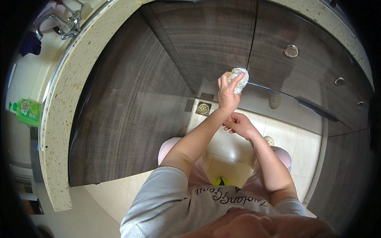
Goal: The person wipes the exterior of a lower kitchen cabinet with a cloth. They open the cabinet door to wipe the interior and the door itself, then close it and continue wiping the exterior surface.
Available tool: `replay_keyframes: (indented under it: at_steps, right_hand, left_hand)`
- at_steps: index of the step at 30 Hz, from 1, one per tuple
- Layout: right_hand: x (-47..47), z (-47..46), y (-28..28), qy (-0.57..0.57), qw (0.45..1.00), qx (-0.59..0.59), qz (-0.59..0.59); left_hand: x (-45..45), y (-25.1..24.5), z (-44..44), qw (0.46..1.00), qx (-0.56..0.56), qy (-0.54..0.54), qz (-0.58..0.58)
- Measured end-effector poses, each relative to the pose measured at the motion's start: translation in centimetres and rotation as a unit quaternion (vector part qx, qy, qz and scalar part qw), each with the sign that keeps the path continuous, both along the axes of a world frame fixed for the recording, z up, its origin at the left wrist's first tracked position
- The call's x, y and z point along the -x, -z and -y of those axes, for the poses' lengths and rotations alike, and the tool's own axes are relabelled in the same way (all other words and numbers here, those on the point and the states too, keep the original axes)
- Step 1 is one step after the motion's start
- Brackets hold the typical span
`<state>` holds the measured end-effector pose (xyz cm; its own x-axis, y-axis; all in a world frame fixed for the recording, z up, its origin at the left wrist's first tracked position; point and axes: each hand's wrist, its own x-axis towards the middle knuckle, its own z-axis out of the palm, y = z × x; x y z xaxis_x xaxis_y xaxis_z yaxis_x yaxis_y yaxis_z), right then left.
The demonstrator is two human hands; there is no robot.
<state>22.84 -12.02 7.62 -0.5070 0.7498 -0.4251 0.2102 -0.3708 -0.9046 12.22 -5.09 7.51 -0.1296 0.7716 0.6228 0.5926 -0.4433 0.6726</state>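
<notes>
My left hand (229, 92) is shut on a crumpled white cloth (239, 80) with yellowish marks, the thumb lying over it. It holds the cloth up against or close before the dark wood-grain cabinet front (208, 56), near the seam between two panels; contact cannot be told for sure. Just below the left wrist, my right hand (238, 125) hangs with its fingers loosely curled and partly apart, and no object shows in it. Part of its palm is hidden.
A metal floor drain (203, 108) sits in the tiled floor (232, 147) by the cabinet corner. Round metal vents (291, 51) dot the cabinet front. Speckled countertop (59, 104) curves overhead, with a chrome faucet (56, 25) and a green soap bottle (28, 112) beyond its edge.
</notes>
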Motion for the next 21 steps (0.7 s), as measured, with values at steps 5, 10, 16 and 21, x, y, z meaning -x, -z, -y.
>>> replay_keyframes:
  at_steps: [5,10,16,21]
  right_hand:
    - [-0.4,0.0,-0.4,0.006,1.0,-0.005,-0.01]
    - [-0.5,0.1,-1.0,0.009,1.0,-0.023,-0.01]
    - [0.0,0.5,-1.1,-0.013,1.0,-0.019,-0.014]
    - [0.1,0.5,-0.9,-0.031,0.999,-0.016,0.018]
  left_hand:
    - [3.7,0.9,-1.1,0.996,-0.05,-0.071,-0.007]
    - [8.7,0.5,-3.1,0.957,-0.065,-0.223,0.171]
    - [4.7,0.4,-3.4,0.949,-0.057,-0.219,0.218]
    - [0.3,0.9,-0.1,0.996,-0.056,-0.052,-0.047]
